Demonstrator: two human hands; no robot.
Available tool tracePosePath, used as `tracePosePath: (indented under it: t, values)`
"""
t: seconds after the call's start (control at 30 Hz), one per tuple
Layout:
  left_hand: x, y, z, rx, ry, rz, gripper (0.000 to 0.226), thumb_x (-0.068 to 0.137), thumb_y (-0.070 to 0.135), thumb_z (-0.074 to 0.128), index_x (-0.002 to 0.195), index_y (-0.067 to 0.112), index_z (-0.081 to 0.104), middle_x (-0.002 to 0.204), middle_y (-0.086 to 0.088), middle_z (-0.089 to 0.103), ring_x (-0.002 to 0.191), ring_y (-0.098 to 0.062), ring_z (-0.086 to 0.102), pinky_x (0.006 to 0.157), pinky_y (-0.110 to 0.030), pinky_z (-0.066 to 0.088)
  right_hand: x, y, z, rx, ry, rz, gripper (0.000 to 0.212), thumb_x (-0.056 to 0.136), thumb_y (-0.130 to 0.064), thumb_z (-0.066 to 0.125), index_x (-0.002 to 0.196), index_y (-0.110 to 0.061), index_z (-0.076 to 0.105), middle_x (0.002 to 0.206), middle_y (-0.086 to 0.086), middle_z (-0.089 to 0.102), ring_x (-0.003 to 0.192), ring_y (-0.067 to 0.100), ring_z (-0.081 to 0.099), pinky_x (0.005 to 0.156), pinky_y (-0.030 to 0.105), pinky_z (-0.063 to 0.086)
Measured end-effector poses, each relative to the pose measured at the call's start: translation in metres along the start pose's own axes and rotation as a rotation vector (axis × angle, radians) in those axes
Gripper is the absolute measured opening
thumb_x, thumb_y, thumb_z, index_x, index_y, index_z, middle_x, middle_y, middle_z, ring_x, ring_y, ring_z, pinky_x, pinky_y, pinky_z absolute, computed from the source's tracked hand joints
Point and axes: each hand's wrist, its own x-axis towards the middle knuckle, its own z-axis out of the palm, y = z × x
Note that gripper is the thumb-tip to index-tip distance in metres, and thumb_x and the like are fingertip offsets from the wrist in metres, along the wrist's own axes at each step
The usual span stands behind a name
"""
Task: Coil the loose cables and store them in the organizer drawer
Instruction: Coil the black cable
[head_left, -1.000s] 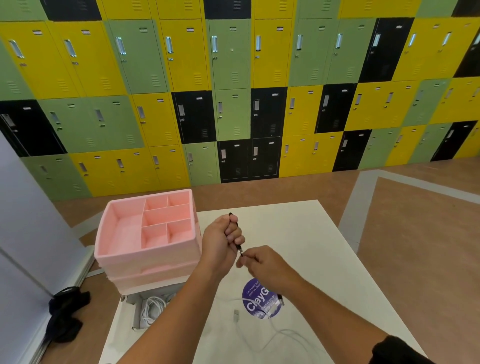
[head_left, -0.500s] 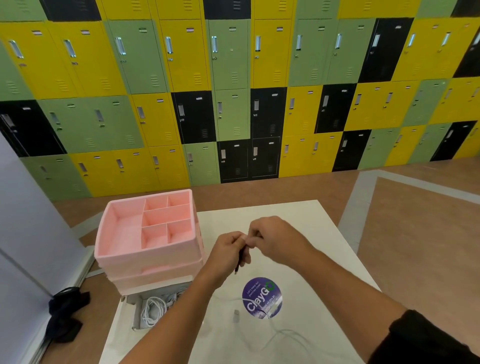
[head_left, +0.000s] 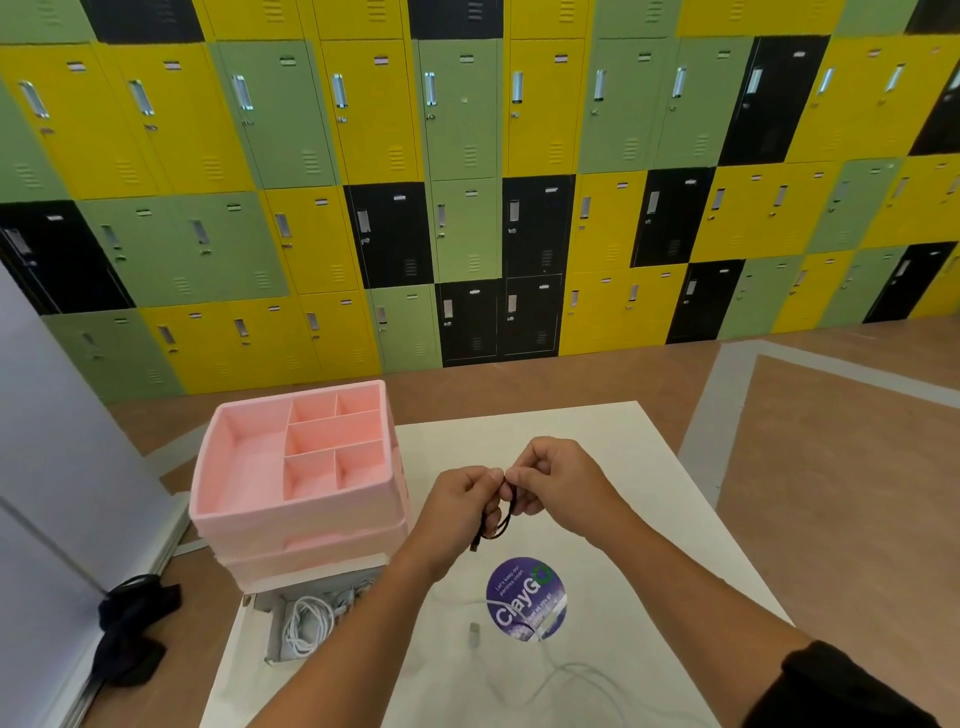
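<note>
The pink organizer (head_left: 296, 483) blocks the table's (head_left: 597, 431) far left corner, with its open drawer (head_left: 306, 623) of white cable along the left edge. A loose white cable (head_left: 571, 675) trails near the near edge; the far right corner lies bare

Organizer (head_left: 296, 499) on table's (head_left: 597, 431) left, open drawer (head_left: 306, 623) with coiled cable before it, sticker (head_left: 525, 597) right of drawer, lockers (head_left: 467, 182) behind.
</note>
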Motion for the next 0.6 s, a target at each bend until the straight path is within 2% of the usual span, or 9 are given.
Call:
tracePosePath:
  t: [0.07,0.17,0.23,0.4,0.5,0.57,0.6]
  values:
    - [-0.001,0.0,0.001,0.086,0.026,0.006,0.036,0.106,0.02,0.044,0.077,0.009,0.063,0.055,0.002,0.052,0.051,-0.013,0.042,0.049,-0.027,0.033,-0.001,0.001,0.003,0.018,-0.007,0.004,0.014,0.096,-0.011,0.064,0.089,0.001,0.062,0.074,0.013,0.075,0.067,0.027,0.074,0.07,0.042,0.061]
    - [-0.003,0.001,0.003,0.056,-0.016,-0.013,0.037,0.107,0.019,0.041,0.075,0.011,0.057,0.056,0.006,0.052,0.052,-0.01,0.04,0.052,-0.023,0.036,0.0,0.001,0.004,0.0,-0.016,0.0,0.014,0.097,-0.012,0.061,0.089,-0.001,0.061,0.073,0.014,0.074,0.066,0.029,0.074,0.067,0.041,0.06]
    - [-0.002,0.003,0.003,0.015,-0.036,-0.043,0.039,0.108,0.021,0.039,0.074,0.012,0.054,0.054,0.008,0.047,0.05,-0.009,0.037,0.051,-0.023,0.035,0.0,0.0,0.004,0.002,-0.012,0.003,0.013,0.098,-0.012,0.058,0.09,-0.002,0.06,0.072,0.015,0.074,0.064,0.029,0.073,0.064,0.039,0.06]
    - [-0.002,0.008,0.003,-0.164,-0.052,-0.087,0.04,0.109,0.021,0.038,0.072,0.013,0.052,0.058,0.004,0.03,0.05,-0.01,0.024,0.049,-0.025,0.022,0.001,0.001,0.005,0.125,0.008,0.022,0.012,0.1,-0.012,0.056,0.091,-0.003,0.059,0.072,0.021,0.07,0.06,0.028,0.069,0.061,0.038,0.059]
    - [-0.004,0.011,0.003,-0.176,-0.038,-0.065,0.037,0.109,0.021,0.037,0.076,0.011,0.052,0.06,0.003,0.028,0.051,-0.01,0.022,0.048,-0.024,0.02,-0.001,0.006,0.003,0.118,-0.022,-0.007,0.01,0.099,-0.013,0.058,0.093,-0.008,0.065,0.082,0.01,0.075,0.073,0.016,0.07,0.07,0.034,0.056]
    - [-0.004,0.012,0.001,-0.204,-0.019,-0.06,0.036,0.109,0.022,0.037,0.079,0.01,0.052,0.061,0.002,0.026,0.052,-0.01,0.021,0.051,-0.026,0.017,-0.002,0.01,0.0,0.008,-0.013,-0.055,0.009,0.097,-0.015,0.063,0.094,-0.016,0.072,0.09,-0.001,0.073,0.082,0.004,0.065,0.076,0.025,0.05]
    - [-0.004,0.013,0.001,-0.211,-0.014,-0.059,0.036,0.109,0.022,0.037,0.079,0.009,0.052,0.062,0.002,0.025,0.053,-0.01,0.02,0.053,-0.029,0.015,-0.001,0.011,-0.001,-0.052,0.012,-0.082,0.009,0.095,-0.017,0.065,0.095,-0.019,0.074,0.093,-0.004,0.069,0.086,0.003,0.062,0.078,0.022,0.047]
